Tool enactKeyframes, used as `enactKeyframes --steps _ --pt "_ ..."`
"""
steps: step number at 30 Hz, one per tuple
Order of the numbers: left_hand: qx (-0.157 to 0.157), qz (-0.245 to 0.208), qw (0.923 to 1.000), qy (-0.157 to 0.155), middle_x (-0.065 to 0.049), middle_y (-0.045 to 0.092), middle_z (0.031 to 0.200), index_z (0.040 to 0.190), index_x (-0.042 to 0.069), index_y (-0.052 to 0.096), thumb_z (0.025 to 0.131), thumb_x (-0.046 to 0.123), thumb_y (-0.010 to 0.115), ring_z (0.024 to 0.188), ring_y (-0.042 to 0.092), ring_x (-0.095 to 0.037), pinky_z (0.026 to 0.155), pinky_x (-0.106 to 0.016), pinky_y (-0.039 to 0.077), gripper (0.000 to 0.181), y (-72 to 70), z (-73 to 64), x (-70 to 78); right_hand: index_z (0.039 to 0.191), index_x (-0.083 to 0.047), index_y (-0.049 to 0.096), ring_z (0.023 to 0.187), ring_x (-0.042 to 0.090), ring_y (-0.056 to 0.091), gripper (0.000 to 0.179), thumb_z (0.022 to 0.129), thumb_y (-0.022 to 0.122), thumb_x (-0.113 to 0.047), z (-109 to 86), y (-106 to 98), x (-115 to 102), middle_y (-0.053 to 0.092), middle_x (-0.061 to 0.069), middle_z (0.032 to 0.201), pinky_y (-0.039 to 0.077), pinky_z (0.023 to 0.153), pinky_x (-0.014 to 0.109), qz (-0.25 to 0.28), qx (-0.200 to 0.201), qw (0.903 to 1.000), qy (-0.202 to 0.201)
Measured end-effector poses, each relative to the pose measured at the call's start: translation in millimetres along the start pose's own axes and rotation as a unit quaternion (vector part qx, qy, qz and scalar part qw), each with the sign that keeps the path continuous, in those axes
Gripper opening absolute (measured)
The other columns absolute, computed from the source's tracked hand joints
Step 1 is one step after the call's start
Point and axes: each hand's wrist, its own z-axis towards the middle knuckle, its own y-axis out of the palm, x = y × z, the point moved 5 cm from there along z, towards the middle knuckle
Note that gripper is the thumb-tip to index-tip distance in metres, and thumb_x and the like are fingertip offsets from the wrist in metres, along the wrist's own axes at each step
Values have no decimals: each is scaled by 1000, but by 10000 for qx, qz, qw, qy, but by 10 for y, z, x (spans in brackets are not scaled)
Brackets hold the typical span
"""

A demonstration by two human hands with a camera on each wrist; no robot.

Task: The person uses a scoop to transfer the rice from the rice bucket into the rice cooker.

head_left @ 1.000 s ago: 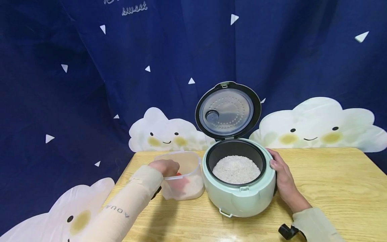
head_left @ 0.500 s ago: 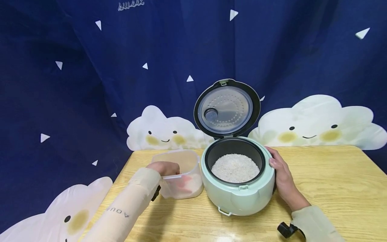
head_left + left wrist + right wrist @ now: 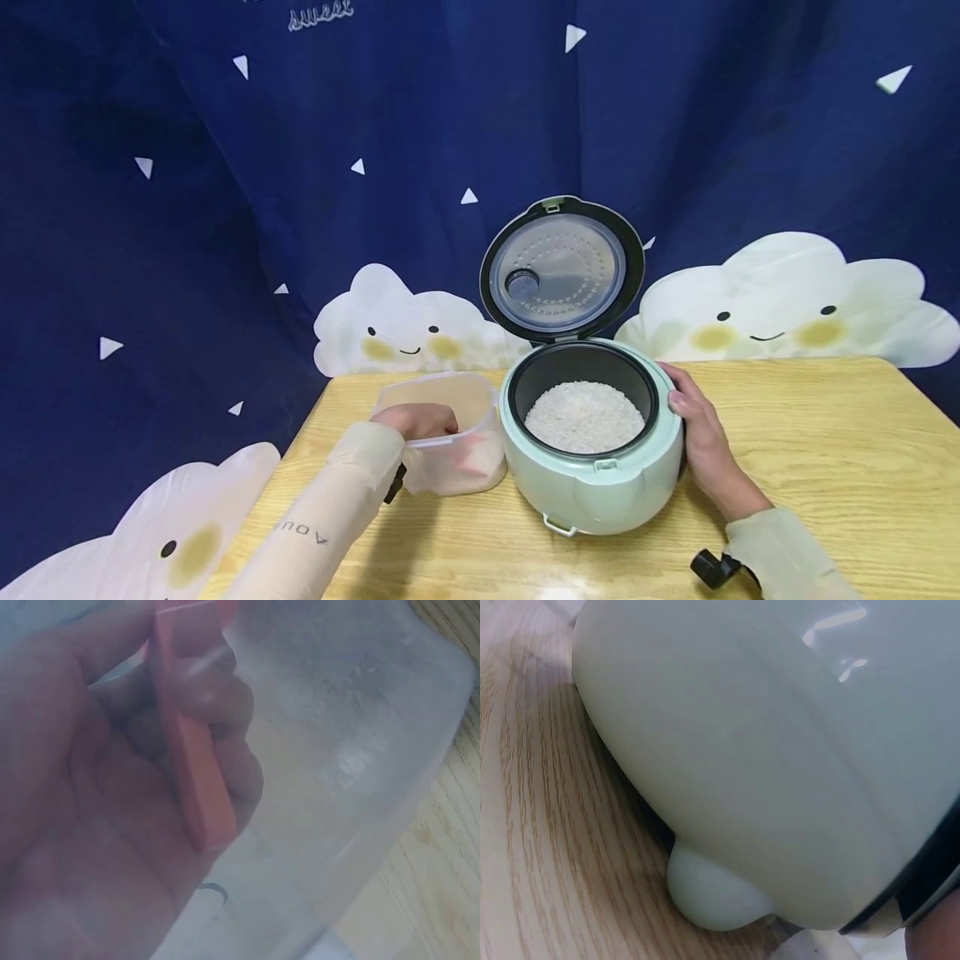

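A pale green rice cooker [image 3: 592, 500] stands on the table with its lid [image 3: 570, 275] raised. White rice [image 3: 585, 417] is heaped in the dark inner pot. Beside it on the left sits a clear plastic tub [image 3: 427, 475] with rice inside. My left hand [image 3: 420, 420] reaches over the tub's near rim; its fingers curl round the flat red handle of a scoop [image 3: 201, 787]. The scoop's head shows only as a reddish blur through the tub wall. At the cooker's right side my right hand [image 3: 702, 433] holds on, thumb at the top rim, other fingers partly hidden.
The wooden table [image 3: 825, 467] extends to the right of the cooker. A dark blue curtain [image 3: 412, 108] with cloud prints hangs behind it. A small wire handle [image 3: 558, 527] juts from the cooker's front near the tabletop.
My left hand, with the scoop, has dipped into the tub and shifted slightly right; the red patch seen through the wall has moved right too. My right hand stays on the cooker.
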Motion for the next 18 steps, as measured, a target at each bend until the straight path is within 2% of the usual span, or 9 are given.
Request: enactKeyframes --steps 2,5,8,12,14,18 --pt "-52 230 9994 268 9 40 60 61 24 49 83 13 54 63 42 -10 59 -25 34 24 9 14 13 146 -3 50 129 -2 52 47 106 33 -19 3 4 -1 61 -18 136 33 108 10 -18 -20 10000 -1" --pt "-69 417 9980 478 9 41 62 63 23 51 86 13 54 64 41 -9 62 -25 34 25 -7 42 15 144 -7 53 128 -2 52 45 105 33 -18 11 -1 -6 62 -17 136 33 107 11 72 14 10000 -30" --pt "-86 426 9981 435 9 42 63 64 24 52 86 14 55 66 42 -8 63 -25 34 25 -18 58 0 142 -11 54 128 -1 53 44 104 33 -17 15 -6 -14 62 -16 136 33 107 12 189 15 9998 -83" --pt "-288 463 9974 463 8 45 63 65 23 57 86 12 55 65 44 -9 60 -25 36 23 7 66 -1 141 -14 55 128 -2 52 43 105 33 -18 14 -8 -14 62 -17 135 33 107 11 173 21 9998 -78" --pt "-386 562 9961 567 8 49 65 70 22 64 88 12 56 67 46 -8 61 -24 38 22 13 65 6 141 -15 55 128 -2 52 43 105 33 -18 14 -4 -12 62 -18 135 32 107 11 129 20 9999 -59" --pt "-370 526 9967 497 8 59 75 86 25 75 95 21 58 77 53 -9 73 -26 44 20 -5 61 -13 141 -17 55 128 -3 52 42 105 33 -18 10 11 -14 62 -18 135 32 107 10 104 -2 9999 -62"
